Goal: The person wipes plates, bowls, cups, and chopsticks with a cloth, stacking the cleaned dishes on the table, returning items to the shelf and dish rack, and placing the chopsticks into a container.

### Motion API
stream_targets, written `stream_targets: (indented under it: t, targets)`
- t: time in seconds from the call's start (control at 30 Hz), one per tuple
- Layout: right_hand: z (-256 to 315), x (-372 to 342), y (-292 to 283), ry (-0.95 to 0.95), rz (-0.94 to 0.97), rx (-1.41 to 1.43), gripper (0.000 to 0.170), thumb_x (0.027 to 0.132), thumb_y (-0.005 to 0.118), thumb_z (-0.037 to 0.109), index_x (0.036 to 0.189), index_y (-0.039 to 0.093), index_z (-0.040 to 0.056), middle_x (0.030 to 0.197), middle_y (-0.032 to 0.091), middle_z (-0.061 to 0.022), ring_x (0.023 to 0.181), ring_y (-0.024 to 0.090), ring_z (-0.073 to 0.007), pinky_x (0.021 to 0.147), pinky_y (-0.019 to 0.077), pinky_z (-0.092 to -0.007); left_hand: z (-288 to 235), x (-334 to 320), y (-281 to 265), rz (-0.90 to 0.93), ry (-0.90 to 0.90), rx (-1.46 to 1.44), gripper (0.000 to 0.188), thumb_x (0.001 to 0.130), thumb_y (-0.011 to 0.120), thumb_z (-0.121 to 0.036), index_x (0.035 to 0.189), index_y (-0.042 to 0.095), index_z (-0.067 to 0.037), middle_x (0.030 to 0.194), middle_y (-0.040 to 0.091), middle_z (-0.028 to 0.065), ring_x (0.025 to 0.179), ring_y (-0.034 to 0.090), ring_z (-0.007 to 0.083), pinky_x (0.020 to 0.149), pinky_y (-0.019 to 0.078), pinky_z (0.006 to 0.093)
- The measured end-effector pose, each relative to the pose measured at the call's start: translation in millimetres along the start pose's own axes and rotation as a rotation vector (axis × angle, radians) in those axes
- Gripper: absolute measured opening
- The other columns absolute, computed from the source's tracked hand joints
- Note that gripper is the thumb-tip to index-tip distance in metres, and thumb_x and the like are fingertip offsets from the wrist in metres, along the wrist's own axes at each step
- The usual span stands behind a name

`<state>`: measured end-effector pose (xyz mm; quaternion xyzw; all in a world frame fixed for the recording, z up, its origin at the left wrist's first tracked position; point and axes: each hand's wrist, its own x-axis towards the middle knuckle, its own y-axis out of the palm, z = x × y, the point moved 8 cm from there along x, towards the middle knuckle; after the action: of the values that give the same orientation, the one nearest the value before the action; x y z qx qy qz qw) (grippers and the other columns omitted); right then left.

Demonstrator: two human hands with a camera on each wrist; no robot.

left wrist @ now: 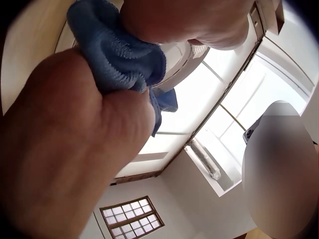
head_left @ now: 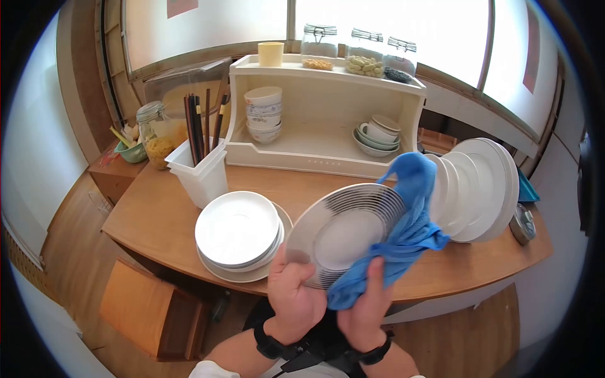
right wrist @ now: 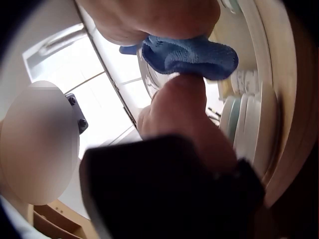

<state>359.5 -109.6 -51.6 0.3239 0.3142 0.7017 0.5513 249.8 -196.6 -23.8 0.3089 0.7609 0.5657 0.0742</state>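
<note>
A white plate [head_left: 302,230] with dark ring lines on its rim is held tilted above the table's front edge. My left hand [head_left: 296,293] grips its near left rim, thumb over the upper face. With my right hand [head_left: 365,309] I hold a blue cloth [head_left: 403,242] against the plate's right side, thumb lying on the cloth. The cloth drapes over the right rim and hides part of it. Both wrist views show the bunched cloth [left wrist: 124,55] between the two hands.
Left of the held plate is a stack of white plates [head_left: 236,227]. More plates [head_left: 479,183] stand upright at the right. Behind are a white shelf [head_left: 321,120] with bowls [head_left: 263,113], glass jars [head_left: 364,53] on top, and a white chopsticks holder [head_left: 200,176]. A wooden stool [head_left: 138,309] stands below left.
</note>
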Motion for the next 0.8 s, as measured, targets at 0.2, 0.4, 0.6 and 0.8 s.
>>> stream_targets:
  t: [0.2, 0.4, 0.6, 0.8]
  targets:
    - [19, 37, 13, 0.146, 0.602, -0.398, 0.041, 0.090, 0.064, 0.008, 0.128, 0.048, 0.0032, 0.112, 0.058, -0.0025, 0.103, 0.052, -0.0117, 0.094, 0.0403, -0.0284, -13, 14, -5, 0.180, -0.195, 0.248, 0.059, 0.074, 0.041, 0.004, 0.132, 0.043, 0.008, 0.128, 0.054, 0.0188, 0.118, 0.054, 0.0294, 0.103, 0.0411, 0.0417]
    - [-3, 14, -8, 0.044, 0.192, -0.179, 0.046, 0.094, 0.060, 0.013, 0.135, 0.041, 0.0043, 0.126, 0.052, -0.0054, 0.113, 0.049, -0.0166, 0.099, 0.0390, -0.0325, 6, 2, -7, 0.029, -0.054, 0.168, 0.062, 0.073, 0.038, -0.001, 0.134, 0.041, 0.009, 0.130, 0.051, 0.0226, 0.122, 0.051, 0.0311, 0.106, 0.0388, 0.0430]
    - [-21, 15, -35, 0.200, 0.307, -0.294, 0.051, 0.096, 0.056, 0.015, 0.141, 0.033, 0.0042, 0.132, 0.049, -0.0069, 0.117, 0.049, -0.0198, 0.101, 0.0392, -0.0353, 4, 11, -15, -0.041, -0.101, 0.117, 0.066, 0.075, 0.037, -0.002, 0.140, 0.033, 0.001, 0.137, 0.044, 0.0194, 0.126, 0.045, 0.0322, 0.108, 0.0361, 0.0471]
    - [58, 4, 16, -0.563, 0.601, -1.159, 0.060, 0.079, 0.065, 0.002, 0.135, 0.045, 0.0029, 0.127, 0.049, -0.0208, 0.118, 0.048, -0.0340, 0.100, 0.0389, -0.0417, 22, 11, -37, -0.096, -0.235, 0.115, 0.059, 0.083, 0.035, -0.001, 0.142, 0.032, -0.004, 0.133, 0.047, 0.0159, 0.123, 0.048, 0.0299, 0.106, 0.0377, 0.0454]
